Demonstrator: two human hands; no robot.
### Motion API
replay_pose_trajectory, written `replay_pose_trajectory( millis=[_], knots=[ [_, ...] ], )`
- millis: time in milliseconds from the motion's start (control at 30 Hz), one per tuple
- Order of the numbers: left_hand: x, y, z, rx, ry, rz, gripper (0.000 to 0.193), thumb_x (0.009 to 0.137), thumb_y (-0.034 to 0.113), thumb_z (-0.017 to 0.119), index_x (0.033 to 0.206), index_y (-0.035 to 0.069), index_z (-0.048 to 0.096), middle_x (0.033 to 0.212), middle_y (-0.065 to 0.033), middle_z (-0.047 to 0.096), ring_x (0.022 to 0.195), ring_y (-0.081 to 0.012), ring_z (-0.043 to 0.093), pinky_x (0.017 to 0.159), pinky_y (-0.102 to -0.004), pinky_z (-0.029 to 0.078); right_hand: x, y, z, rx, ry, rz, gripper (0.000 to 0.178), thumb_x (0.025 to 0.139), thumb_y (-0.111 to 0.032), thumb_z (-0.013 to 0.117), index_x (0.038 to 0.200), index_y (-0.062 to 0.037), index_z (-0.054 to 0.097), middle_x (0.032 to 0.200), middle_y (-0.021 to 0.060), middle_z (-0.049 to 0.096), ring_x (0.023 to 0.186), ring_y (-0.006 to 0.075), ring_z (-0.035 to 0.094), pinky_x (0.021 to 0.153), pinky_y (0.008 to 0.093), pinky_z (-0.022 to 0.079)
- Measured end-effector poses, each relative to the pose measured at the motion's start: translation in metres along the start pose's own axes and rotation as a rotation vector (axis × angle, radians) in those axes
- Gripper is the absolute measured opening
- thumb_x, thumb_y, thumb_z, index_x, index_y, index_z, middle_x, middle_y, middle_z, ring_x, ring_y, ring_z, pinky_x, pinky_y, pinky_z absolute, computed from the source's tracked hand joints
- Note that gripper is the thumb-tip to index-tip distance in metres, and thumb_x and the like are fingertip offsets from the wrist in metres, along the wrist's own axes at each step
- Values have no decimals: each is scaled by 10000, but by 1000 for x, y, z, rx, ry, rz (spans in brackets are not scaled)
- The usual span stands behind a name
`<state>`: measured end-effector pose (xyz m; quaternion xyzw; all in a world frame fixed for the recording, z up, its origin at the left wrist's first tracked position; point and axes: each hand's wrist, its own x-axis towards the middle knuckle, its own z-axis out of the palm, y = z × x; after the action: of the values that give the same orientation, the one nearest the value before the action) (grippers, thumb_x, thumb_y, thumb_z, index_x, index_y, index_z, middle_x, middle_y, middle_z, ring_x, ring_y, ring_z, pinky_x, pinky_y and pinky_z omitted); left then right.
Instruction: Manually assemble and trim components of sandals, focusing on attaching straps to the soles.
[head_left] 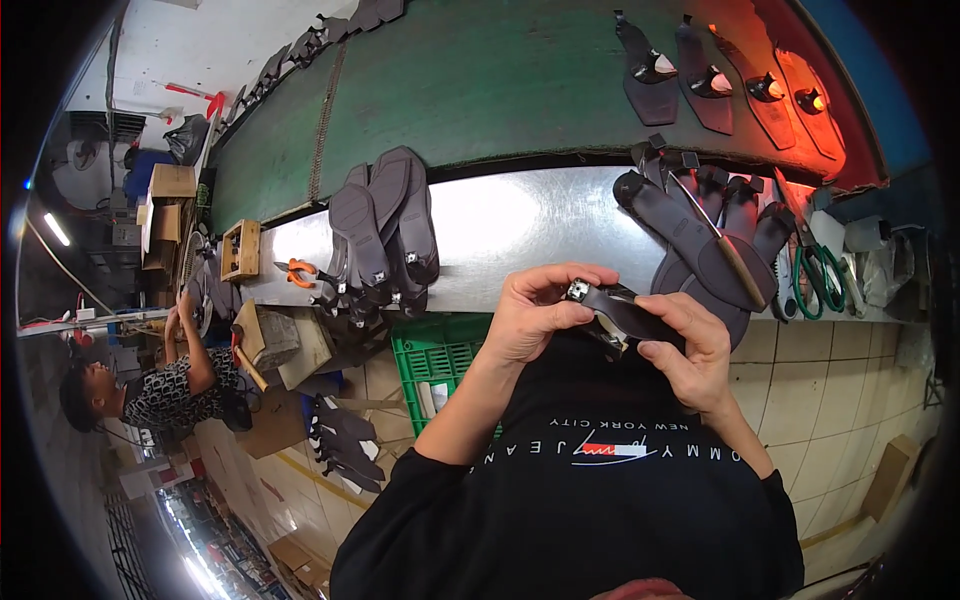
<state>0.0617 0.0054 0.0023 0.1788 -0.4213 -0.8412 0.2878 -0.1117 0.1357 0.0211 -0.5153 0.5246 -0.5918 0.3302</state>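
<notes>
In front of my chest, both hands hold a dark shoe insole [635,318]. My left hand [540,318] pinches its narrow end, where a small shiny piece with a white face shows. My right hand [692,345] grips the wider end, thumb underneath and fingers on top. The underside is mostly hidden from view. Just beyond my right hand, several dark insoles [665,215] lie in a pile on the metal ledge. Across that pile rests a long tool [740,270] with a pale, narrow blade and a brownish handle.
Green-handled scissors [820,270] lie at the right; orange-handled pliers [297,268] and stacked insoles [365,215] at the left. A green conveyor belt [480,90] carries insoles under reddish light. A green crate [430,365] stands below the ledge. Another person [170,385] works at far left beside a hammer [248,358].
</notes>
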Motion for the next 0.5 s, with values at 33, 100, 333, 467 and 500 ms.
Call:
replay_pose_trajectory(
  millis=[33, 100, 333, 467, 500],
  knots=[
    [0, 0, 1, -1, -1, 0, 322, 690, -105, 675, 1001, -23, 656, 1107, -187, 636, 1029, -238, 614, 897, -351, 509, 0, 0, 0, -1, 1, 0, 387, 715, 19, 691, 1099, 1, 646, 960, 129, 656, 858, 214, 619, 780, 285, 469],
    [1, 1, 2, -3, 8, -7, 313, 692, -104, 675, 993, -23, 659, 1105, -185, 637, 1030, -238, 614, 898, -348, 507, 0, 1, 0, 6, 2, -1, 385, 717, 16, 690, 1099, 1, 647, 960, 131, 656, 856, 214, 620, 774, 284, 469],
    [0, 0, -1, 39, -9, 26, 315, 689, -102, 680, 994, -26, 663, 1118, -184, 632, 1042, -237, 608, 889, -321, 502, 1, -4, 0, -15, -8, 4, 394, 722, 13, 689, 1113, -2, 642, 935, 129, 651, 831, 212, 617, 752, 282, 469],
    [-1, 1, -3, 84, 3, 48, 321, 690, -98, 684, 1002, -27, 665, 1141, -187, 621, 1057, -236, 597, 891, -316, 492, 1, -9, 2, -74, 3, -16, 401, 721, 21, 679, 1119, -1, 637, 915, 124, 645, 808, 204, 611, 733, 280, 470],
    [-1, 2, -4, 110, 5, 49, 319, 692, -96, 686, 1002, -28, 666, 1147, -188, 618, 1061, -236, 594, 894, -316, 488, 0, -10, 2, -73, 8, -6, 401, 723, 21, 676, 1120, -4, 637, 906, 123, 642, 798, 203, 609, 725, 279, 470]
  ],
)
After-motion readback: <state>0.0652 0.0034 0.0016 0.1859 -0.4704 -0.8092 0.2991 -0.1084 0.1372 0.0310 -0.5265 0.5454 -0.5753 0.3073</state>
